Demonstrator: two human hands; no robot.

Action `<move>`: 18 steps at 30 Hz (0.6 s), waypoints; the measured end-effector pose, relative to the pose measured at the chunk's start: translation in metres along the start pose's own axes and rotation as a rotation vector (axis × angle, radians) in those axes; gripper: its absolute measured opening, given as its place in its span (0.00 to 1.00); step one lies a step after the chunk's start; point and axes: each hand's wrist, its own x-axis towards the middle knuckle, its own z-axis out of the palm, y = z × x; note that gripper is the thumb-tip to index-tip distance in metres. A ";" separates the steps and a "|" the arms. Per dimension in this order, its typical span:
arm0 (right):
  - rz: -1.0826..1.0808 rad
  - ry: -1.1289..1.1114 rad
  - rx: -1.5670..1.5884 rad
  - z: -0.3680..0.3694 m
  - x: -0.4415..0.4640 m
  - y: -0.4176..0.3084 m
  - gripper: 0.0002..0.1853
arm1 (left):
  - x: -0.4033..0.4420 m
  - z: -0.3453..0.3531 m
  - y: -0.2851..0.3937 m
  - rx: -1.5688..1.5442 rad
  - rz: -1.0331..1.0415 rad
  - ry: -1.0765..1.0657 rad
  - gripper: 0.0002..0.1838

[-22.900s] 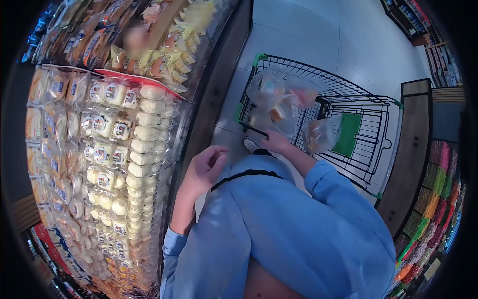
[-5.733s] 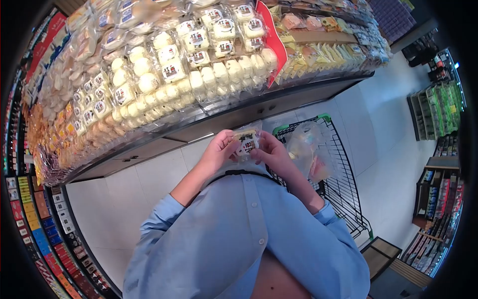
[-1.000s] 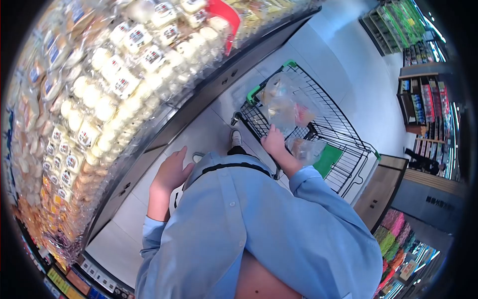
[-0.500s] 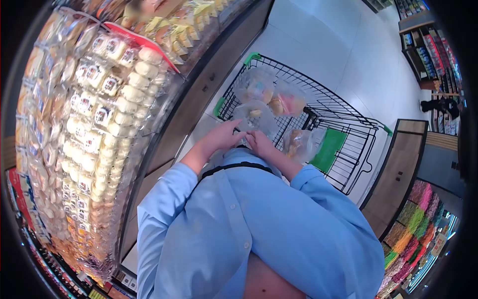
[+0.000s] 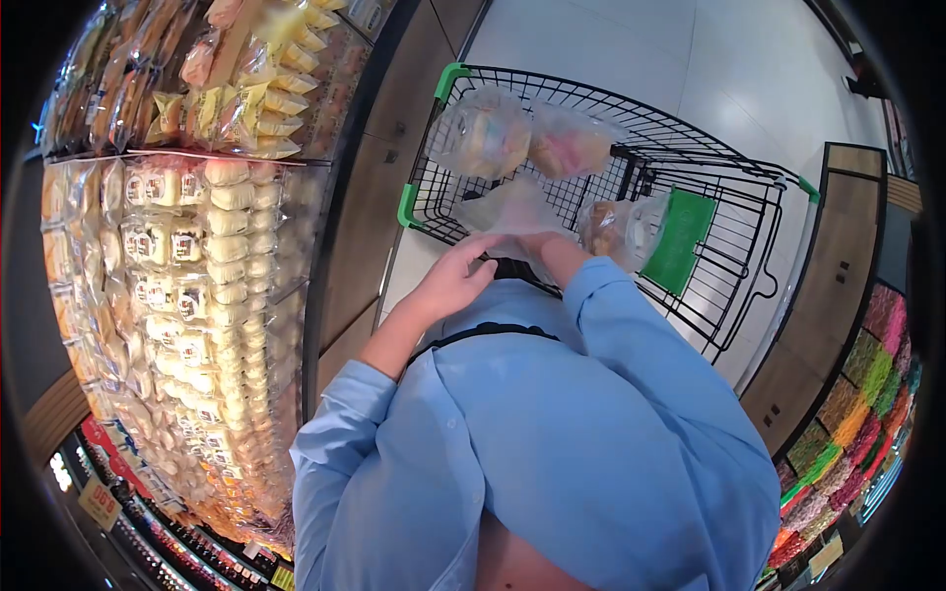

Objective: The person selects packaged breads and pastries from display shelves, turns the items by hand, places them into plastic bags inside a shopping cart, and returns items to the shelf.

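Observation:
A clear plastic bag hangs over the near left part of the shopping cart. My right hand grips its gathered top; the fingers are partly hidden and blurred behind the plastic. Just left of it is my left hand, its thumb apart from the fingers and the fingertips close to the bag. What lies inside this bag is hard to make out. Deeper in the cart rest a bag of packaged bread and a bag with pink packaging. A bag of brown baked goods lies nearer the green panel.
Left of me rises a shelf of wrapped buns with yellow packets beyond it. A wooden cabinet borders the cart on the right, near colourful bulk sweets. White tiled floor lies past the cart.
My hands were together at the bag's top; now they are apart. The right hand has moved with the bag forward over the cart. The view has turned, so shelf and cart shift.

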 end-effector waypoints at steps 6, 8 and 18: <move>-0.050 0.190 -0.007 -0.016 -0.005 0.010 0.15 | -0.014 -0.012 0.028 -0.036 0.025 0.104 0.23; -0.059 0.258 -0.008 -0.019 -0.010 0.009 0.16 | -0.013 -0.012 0.010 0.082 0.056 0.158 0.23; -0.012 0.626 0.249 0.017 -0.015 -0.003 0.09 | -0.056 -0.010 -0.054 0.292 -0.206 0.326 0.34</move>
